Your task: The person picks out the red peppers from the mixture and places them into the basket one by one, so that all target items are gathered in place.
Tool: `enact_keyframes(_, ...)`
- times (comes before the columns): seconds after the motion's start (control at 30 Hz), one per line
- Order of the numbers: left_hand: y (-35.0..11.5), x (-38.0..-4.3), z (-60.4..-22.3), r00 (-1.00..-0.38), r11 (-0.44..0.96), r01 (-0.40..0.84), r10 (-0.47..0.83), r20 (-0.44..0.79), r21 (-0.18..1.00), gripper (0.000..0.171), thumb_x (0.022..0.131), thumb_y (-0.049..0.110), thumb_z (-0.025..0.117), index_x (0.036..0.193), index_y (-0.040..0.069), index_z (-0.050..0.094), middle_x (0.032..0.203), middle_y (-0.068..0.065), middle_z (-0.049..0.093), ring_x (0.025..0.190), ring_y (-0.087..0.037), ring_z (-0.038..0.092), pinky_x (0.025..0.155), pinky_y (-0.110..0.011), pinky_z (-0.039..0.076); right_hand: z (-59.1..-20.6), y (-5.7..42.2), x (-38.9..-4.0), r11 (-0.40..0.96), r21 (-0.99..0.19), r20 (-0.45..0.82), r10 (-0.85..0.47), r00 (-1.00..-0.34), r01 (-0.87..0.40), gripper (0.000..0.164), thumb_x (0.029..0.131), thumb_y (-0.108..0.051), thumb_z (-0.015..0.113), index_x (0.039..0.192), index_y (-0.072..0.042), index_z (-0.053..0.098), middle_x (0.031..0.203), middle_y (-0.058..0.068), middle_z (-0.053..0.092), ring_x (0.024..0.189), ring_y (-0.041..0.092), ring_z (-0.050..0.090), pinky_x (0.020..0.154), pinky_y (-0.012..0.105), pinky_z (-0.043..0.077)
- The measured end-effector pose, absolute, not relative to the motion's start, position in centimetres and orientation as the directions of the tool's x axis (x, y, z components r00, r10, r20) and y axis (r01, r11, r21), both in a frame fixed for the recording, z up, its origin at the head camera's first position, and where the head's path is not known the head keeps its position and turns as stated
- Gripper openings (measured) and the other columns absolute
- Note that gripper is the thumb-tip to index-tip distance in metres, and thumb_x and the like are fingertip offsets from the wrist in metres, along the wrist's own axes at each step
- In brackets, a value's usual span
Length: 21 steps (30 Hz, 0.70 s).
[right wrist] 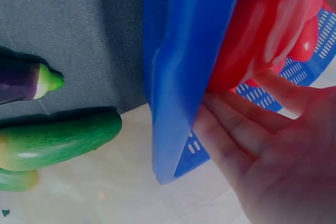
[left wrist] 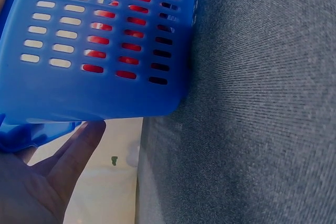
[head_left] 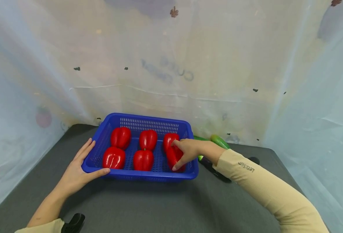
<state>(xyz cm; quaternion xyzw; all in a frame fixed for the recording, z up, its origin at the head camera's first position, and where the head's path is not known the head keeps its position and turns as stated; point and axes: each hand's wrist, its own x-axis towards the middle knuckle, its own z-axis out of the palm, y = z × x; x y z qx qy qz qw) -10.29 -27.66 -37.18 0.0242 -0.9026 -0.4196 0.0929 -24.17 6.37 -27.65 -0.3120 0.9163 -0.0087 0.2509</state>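
Note:
A blue plastic basket point(head_left: 156, 175) with slotted walls holds several glossy red bell peppers in two rows. My left hand point(head_left: 76, 174) grips its near-left corner, thumb along the front rim and fingers at the left side. In the left wrist view, red shows through the slots of the basket wall point(left wrist: 94, 95). Inside the right end, my right hand point(head_left: 191, 149) holds the front-right bell pepper point(head_left: 173, 157), with thumb at its near end and fingers toward its far side. The right wrist view has fingers under that pepper point(right wrist: 257, 30), beside the basket wall.
Right of the basket lie a dark eggplant point(head_left: 216, 171) and a green cucumber point(head_left: 219, 141). Another green vegetable point(head_left: 199, 138) is partly hidden by the basket and right arm. The grey tabletop point(head_left: 148, 207) meets a pale plastic curtain point(head_left: 218, 64) behind.

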Motion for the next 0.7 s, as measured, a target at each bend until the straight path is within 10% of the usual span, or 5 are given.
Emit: enact_keyframes(0.7, -27.5, -10.2, -37.0, -0.981, 0.652, 0.034, -0.123, 0.150, 0.757, 0.105, 0.078, 0.043, 0.076, 0.156, 0.020, 0.008, 0.163, -0.008, -0.002, 0.142, -0.050, 0.010, 0.093, -0.080, 0.024, -29.5, 4.3, -23.9, 0.782, -0.020, -0.527, -0.538, -0.659, -0.622, 0.088, 0.080, -0.044, 0.074, 0.148, -0.013, 0.027, 0.149, 0.014, 0.039, 0.130, 0.023, 0.046, 0.110, 0.040, 0.039)
